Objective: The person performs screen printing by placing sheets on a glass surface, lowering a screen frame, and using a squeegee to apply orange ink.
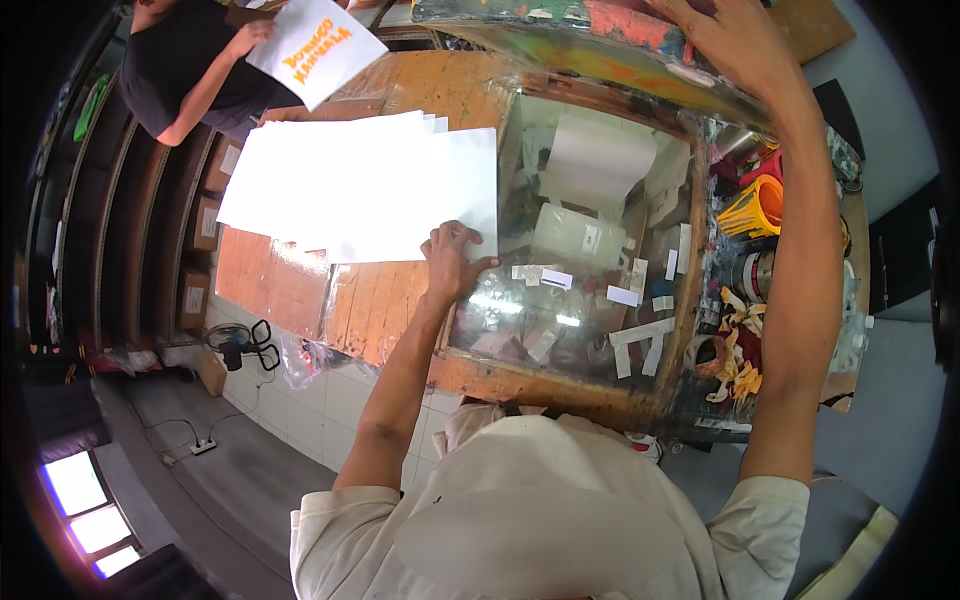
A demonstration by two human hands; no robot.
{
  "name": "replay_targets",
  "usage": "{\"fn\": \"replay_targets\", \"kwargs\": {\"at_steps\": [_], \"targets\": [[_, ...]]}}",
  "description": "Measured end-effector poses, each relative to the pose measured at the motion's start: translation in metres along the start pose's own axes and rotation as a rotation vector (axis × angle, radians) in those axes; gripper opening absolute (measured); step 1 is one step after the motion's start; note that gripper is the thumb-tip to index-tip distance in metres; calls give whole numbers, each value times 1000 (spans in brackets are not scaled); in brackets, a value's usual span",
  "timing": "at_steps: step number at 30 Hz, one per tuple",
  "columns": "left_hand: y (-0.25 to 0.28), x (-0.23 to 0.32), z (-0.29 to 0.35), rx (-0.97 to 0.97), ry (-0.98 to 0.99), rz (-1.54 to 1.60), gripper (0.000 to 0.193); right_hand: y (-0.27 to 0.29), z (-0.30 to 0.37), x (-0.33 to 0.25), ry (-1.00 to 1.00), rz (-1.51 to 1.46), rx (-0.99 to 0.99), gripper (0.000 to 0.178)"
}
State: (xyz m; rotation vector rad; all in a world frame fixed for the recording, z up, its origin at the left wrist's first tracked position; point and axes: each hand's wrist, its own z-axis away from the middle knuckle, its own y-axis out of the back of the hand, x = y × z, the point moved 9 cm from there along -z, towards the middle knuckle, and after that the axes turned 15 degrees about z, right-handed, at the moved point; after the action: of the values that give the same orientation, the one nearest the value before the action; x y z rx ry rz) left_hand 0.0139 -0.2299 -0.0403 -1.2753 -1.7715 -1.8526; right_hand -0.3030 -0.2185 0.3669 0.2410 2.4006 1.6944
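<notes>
My left hand [457, 262] rests at the near right corner of a pile of white paper sheets [340, 185]. Its fingers lie on the top sheet, with the thumb stretched apart beside the edge. That pile is fanned out across a wooden table and overlaps a glass panel [500, 325] set into it. Up at the far right, my right hand [725, 45] is closed over the rim of a paint-stained screen printing frame [600, 60], which is tilted up. The top of the picture cuts off part of this hand and frame.
At the far left a person [190, 70] holds a white sheet [315, 50] with orange lettering. Right of the glass stand a yellow paint-smeared cup [745, 210], a tin [752, 275] and crumpled rags [742, 345]. Tape strips [640, 335] stick to the glass. Shelves [110, 200] line the left.
</notes>
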Motion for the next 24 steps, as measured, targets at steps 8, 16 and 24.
{"fn": "replay_targets", "kwargs": {"at_steps": [8,16,24], "targets": [[-17,-18,-12,-135,-88,110,18,1,-2,-4,92,59,57,41],[43,-38,-46,3,301,548,13,-3,4,-1,0,-21,-14,42],[-93,60,-28,-301,3,171,15,-2,-10,8,-39,-45,-90,45]]}}
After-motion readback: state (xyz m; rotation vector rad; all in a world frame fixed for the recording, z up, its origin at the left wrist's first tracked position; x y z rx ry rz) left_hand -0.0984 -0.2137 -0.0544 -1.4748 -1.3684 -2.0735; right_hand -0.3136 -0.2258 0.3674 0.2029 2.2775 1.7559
